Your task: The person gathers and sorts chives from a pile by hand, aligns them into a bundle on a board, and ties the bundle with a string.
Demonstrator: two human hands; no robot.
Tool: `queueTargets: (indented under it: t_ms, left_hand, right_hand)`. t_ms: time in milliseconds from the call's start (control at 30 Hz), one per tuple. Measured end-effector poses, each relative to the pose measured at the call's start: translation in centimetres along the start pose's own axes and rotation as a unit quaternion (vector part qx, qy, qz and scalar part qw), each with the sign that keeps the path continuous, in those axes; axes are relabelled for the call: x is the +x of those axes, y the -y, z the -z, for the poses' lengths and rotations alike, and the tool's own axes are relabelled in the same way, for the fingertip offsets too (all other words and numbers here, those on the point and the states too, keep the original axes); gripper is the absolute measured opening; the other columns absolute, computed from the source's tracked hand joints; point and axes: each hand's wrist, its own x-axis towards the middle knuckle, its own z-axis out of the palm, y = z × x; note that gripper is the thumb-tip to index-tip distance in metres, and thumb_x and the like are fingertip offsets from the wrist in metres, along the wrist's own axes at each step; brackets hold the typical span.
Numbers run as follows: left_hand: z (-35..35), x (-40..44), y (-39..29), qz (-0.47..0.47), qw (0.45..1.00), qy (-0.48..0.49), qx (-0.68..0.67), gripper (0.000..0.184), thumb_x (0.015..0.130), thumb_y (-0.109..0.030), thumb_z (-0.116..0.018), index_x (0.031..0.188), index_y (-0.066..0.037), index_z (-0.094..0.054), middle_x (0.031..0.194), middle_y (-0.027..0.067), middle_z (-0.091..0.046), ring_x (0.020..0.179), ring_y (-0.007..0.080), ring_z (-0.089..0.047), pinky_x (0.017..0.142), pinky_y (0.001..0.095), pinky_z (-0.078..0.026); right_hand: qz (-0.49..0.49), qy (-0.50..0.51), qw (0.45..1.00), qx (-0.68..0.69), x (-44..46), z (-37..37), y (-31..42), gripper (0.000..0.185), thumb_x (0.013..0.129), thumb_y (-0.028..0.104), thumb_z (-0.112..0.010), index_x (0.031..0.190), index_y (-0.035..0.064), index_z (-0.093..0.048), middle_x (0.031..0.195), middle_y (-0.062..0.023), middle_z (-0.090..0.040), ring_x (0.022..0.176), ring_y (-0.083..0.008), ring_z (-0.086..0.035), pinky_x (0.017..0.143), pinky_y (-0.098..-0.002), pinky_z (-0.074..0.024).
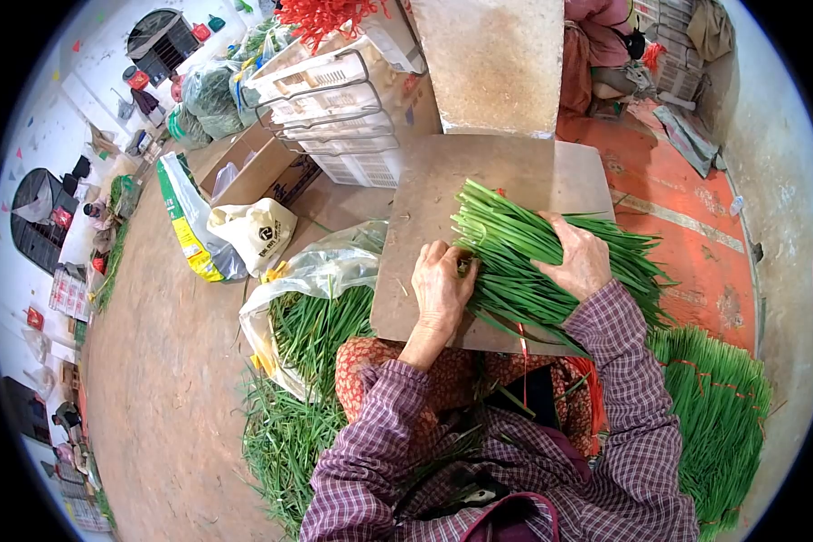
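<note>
Both sleeved arms reached forward, I saw: the left forearm (pixel 379 415) aimed at the person's one o'clock, its hand (pixel 441 287) curled; the right forearm (pixel 619 357) toward eleven, its hand (pixel 583 257) back-up, thumb apart.

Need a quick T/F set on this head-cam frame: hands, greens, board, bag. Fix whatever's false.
1. The right hand rests on the bundle of green stalks. True.
2. The left hand is at the far right end of the bundle. False: it is at the bundle's left end.
3. The bundle lies on a board. True.
4. The open plastic bag of greens stands on the board. False: it is beside the board, on the left.
5. More greens with red ties are at the lower right. True.
</note>
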Motion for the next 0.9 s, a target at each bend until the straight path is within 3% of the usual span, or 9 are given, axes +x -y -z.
queueTargets:
  t_ms: [167,267,367,500,633,667,700,767,900]
  left_hand:
    - [-0.2,0.0,0.6,0.022,0.997,0.011,-0.075,0.012,0.077,-0.011,-0.073,0.085,-0.003,-0.070,0.079,0.0077,-0.063,0.077,0.0235,-0.062,0.068,0.0333,-0.050]
    - [2.8,-0.1,0.8,0.214,0.900,0.052,-0.377,0.010,0.080,-0.007,-0.072,0.088,-0.001,-0.070,0.082,0.0038,-0.069,0.068,0.0098,-0.061,0.067,0.0225,-0.048]
    - [7.0,-0.1,2.1,0.225,0.833,-0.023,-0.504,0.010,0.084,-0.008,-0.070,0.092,-0.002,-0.071,0.083,0.0025,-0.068,0.076,0.0088,-0.059,0.071,0.0234,-0.047]
    - [11.8,-0.7,3.6,0.213,0.896,-0.062,-0.386,0.012,0.085,-0.011,-0.070,0.090,0.000,-0.070,0.079,-0.0004,-0.065,0.072,0.0061,-0.055,0.067,0.0214,-0.045]
    - [11.2,-2.5,4.6,0.141,0.981,0.006,-0.135,0.013,0.082,-0.011,-0.071,0.086,0.002,-0.070,0.075,0.0091,-0.069,0.065,0.0118,-0.063,0.061,0.0255,-0.051]
    - [10.9,-2.7,4.1,0.143,0.978,0.064,-0.136,0.015,0.082,-0.011,-0.071,0.086,0.003,-0.070,0.074,0.0114,-0.069,0.065,0.0148,-0.065,0.061,0.0264,-0.052]
    - [10.0,-3.1,4.4,0.128,0.974,0.128,-0.135,0.013,0.085,-0.011,-0.069,0.089,0.002,-0.069,0.075,0.0049,-0.067,0.066,0.0088,-0.060,0.060,0.0235,-0.050]
    - [8.4,-3.8,2.9,0.176,0.934,0.199,-0.240,0.015,0.086,-0.012,-0.069,0.089,0.003,-0.068,0.076,0.0044,-0.067,0.066,0.0085,-0.060,0.059,0.0235,-0.050]
    - [6.3,-3.3,0.6,0.190,0.907,0.214,-0.308,0.024,0.087,-0.016,-0.069,0.098,0.005,-0.067,0.077,0.0052,-0.067,0.065,0.0076,-0.060,0.056,0.0219,-0.047]
  right_hand:
    - [0.004,-0.008,1.000,0.002,-0.1,-0.1,-0.1,0.068,0.064,0.025,-0.082,0.125,0.0136,-0.053,0.106,-0.0124,-0.068,0.092,-0.0295,-0.067,0.077,-0.0392,-0.0542]
    - [0.011,-0.007,1.000,0.010,-0.1,-0.2,-0.3,0.069,0.065,0.024,-0.082,0.126,0.0140,-0.053,0.106,-0.0125,-0.068,0.092,-0.0295,-0.067,0.077,-0.0393,-0.0543]
    - [0.015,0.004,1.000,0.005,-0.2,0.3,0.3,0.071,0.064,0.026,-0.083,0.127,0.0156,-0.052,0.107,-0.0118,-0.068,0.091,-0.0299,-0.067,0.077,-0.0387,-0.0546]
    - [0.016,0.033,0.996,-0.085,-1.1,1.0,1.8,0.082,0.058,0.037,-0.085,0.131,0.0212,-0.050,0.104,-0.0085,-0.063,0.093,-0.0302,-0.063,0.078,-0.0417,-0.0519]
    - [0.053,0.034,0.993,-0.104,-1.8,-0.5,1.4,0.084,0.057,0.041,-0.085,0.131,0.0226,-0.051,0.098,-0.0042,-0.052,0.096,-0.0230,-0.052,0.084,-0.0382,-0.0464]
    - [0.063,0.018,0.991,-0.113,-1.8,-0.7,1.4,0.084,0.057,0.041,-0.085,0.131,0.0225,-0.051,0.098,-0.0045,-0.052,0.096,-0.0232,-0.052,0.083,-0.0386,-0.0466]
    - [0.072,0.004,0.990,-0.121,-1.9,-1.0,1.3,0.084,0.057,0.041,-0.085,0.131,0.0224,-0.051,0.098,-0.0049,-0.052,0.095,-0.0233,-0.053,0.082,-0.0389,-0.0468]
    - [0.077,-0.005,0.989,-0.125,-1.9,-1.3,1.1,0.084,0.056,0.040,-0.085,0.131,0.0223,-0.051,0.099,-0.0049,-0.052,0.095,-0.0233,-0.052,0.082,-0.0391,-0.0468]
    - [0.079,-0.011,0.989,-0.125,-2.1,-1.5,0.9,0.083,0.057,0.040,-0.085,0.131,0.0222,-0.051,0.099,-0.0045,-0.052,0.095,-0.0232,-0.052,0.082,-0.0389,-0.0465]
